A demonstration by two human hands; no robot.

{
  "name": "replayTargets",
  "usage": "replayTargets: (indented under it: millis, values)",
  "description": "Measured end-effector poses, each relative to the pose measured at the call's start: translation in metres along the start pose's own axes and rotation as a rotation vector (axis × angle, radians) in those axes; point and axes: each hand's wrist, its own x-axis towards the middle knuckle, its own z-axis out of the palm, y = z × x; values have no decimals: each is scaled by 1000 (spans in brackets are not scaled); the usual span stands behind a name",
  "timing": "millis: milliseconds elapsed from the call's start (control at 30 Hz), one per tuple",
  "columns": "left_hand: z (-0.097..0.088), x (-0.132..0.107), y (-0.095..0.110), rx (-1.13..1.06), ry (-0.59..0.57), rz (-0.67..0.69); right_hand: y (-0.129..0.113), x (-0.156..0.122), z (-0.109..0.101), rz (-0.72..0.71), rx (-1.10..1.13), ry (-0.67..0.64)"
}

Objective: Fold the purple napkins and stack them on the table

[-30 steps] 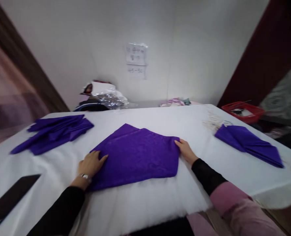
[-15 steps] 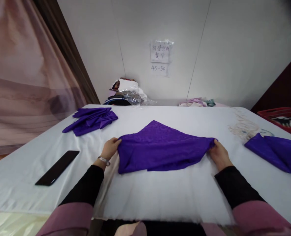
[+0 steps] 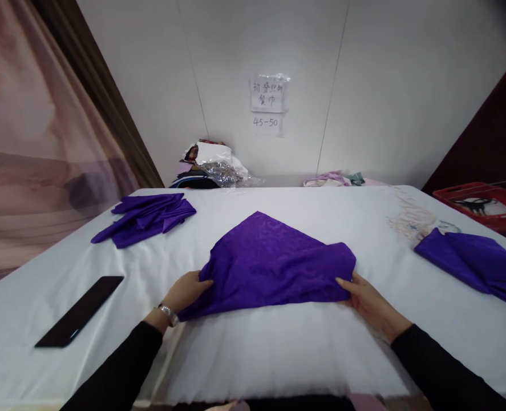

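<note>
A shiny purple napkin (image 3: 270, 262) lies partly folded in front of me, one corner pointing away to the far side. Its left side is pinched between the thumb and fingers of my left hand (image 3: 188, 291), which wears a metal bracelet. On the opposite side, my right hand (image 3: 364, 297) grips the lower right edge, thumb on top and fingers partly hidden beneath. The cloth is wrinkled along the near part and bulges at the right.
White cloth covers the table (image 3: 287, 354). A crumpled purple cloth (image 3: 150, 217) lies far left, another purple cloth (image 3: 470, 262) at right. A dark flat strip (image 3: 81, 311) rests on the left. Behind are piled fabrics (image 3: 210, 162) and a red basket (image 3: 484, 211).
Both hands have come nearer to me and lower along the napkin's sides, the right one also inward. The near edge has shifted toward me, and the right end now bulges. The view has shifted slightly.
</note>
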Motion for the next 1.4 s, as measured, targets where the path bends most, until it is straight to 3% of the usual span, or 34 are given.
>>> replayTargets:
  millis: [100,133,233,367,467,533,600,667,867,967,1067,1167,1300,1400]
  values:
    - [-3,3,25,-424,-321,-129,-1,11,16,-3,-43,-55]
    - [-8,11,38,-572,-337,-155,-8,20,23,-17,-44,-77]
    - [-33,48,87,-727,-168,-93,-56,61,46,-108,-33,-112]
    - [-87,90,161,-951,105,78,-158,109,72,-417,127,12]
    - [-124,87,199,-1084,195,239,-217,112,76,-618,225,42]
    - [-138,72,207,-1229,207,369,-236,102,71,-662,227,35]
    - [-138,57,198,-1241,136,406,-239,89,62,-650,200,53]
    - [-125,45,174,-1158,40,297,-228,80,49,-605,176,82]
    - [-36,34,69,-784,-291,-214,-152,82,4,-242,78,145]
    - [1,29,38,-791,-311,-335,-111,85,-13,-193,55,205]
    - [15,23,28,-847,-279,-396,-78,81,-23,-170,-18,204]
    - [16,14,24,-854,-214,-292,-54,67,-28,-199,-133,124]
    - [21,-5,18,-739,-22,-174,-30,44,-32,-303,-208,-17]
    - [28,-20,17,-660,-17,-154,-17,33,-35,-351,-233,-115]
